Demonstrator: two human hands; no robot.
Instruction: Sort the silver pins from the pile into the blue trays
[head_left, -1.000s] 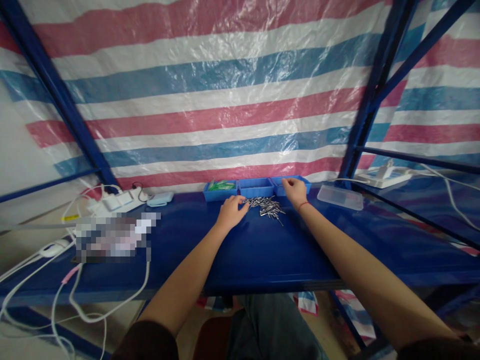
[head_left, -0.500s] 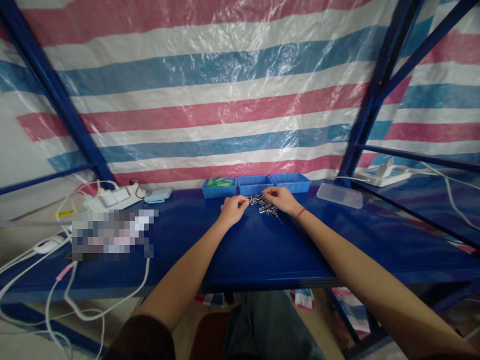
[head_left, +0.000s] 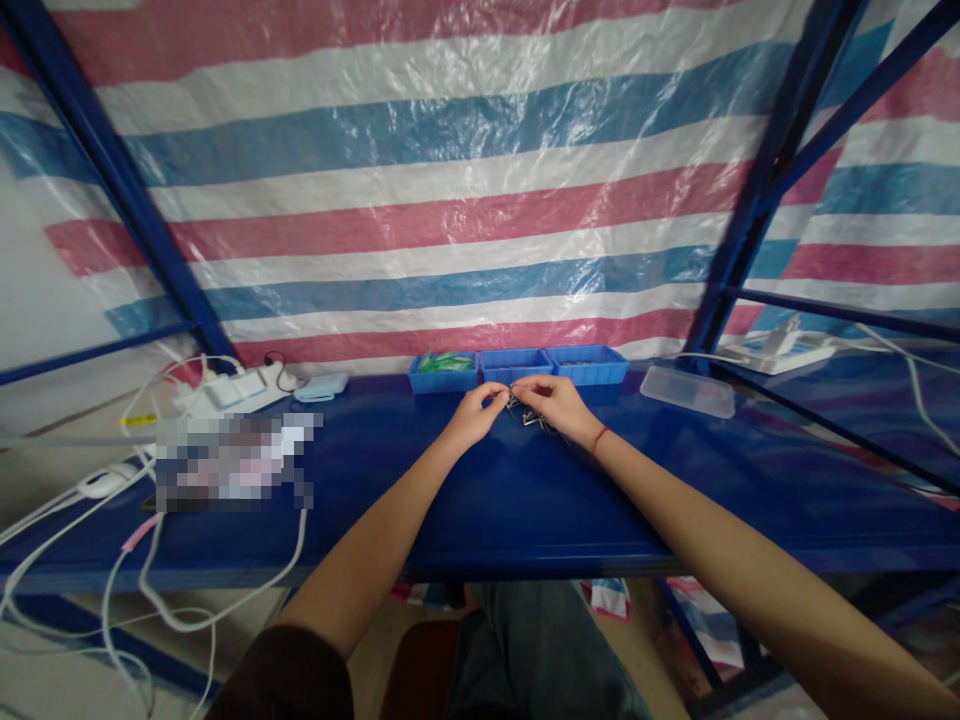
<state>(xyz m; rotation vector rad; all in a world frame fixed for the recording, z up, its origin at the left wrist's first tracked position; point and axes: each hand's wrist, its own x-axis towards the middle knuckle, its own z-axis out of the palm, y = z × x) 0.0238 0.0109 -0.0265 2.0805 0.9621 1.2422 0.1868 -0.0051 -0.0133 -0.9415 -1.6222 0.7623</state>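
My left hand (head_left: 474,415) is closed, with its thumb and index finger pinched together over the blue table. Close against it, my right hand (head_left: 559,405), with a red string at the wrist, is also pinched, so the fingertips of both nearly meet. Whatever lies between the fingers is too small to make out. Beneath and between the hands is a pile of thin silvery metal pieces (head_left: 534,418), shaped like small pins or rivets and partly hidden by my right hand.
Behind the hands stand three joined blue bins: the left bin (head_left: 444,381) holds green packets, the middle bin (head_left: 517,372) and the right bin (head_left: 592,375) with small pieces. A clear plastic lid (head_left: 688,391) lies right. Power strips (head_left: 244,390) and white cables (head_left: 296,560) occupy the left.
My left hand has moved right, and its fingertips are now at those of my right hand. My right hand has shifted slightly and covers more of the pile.
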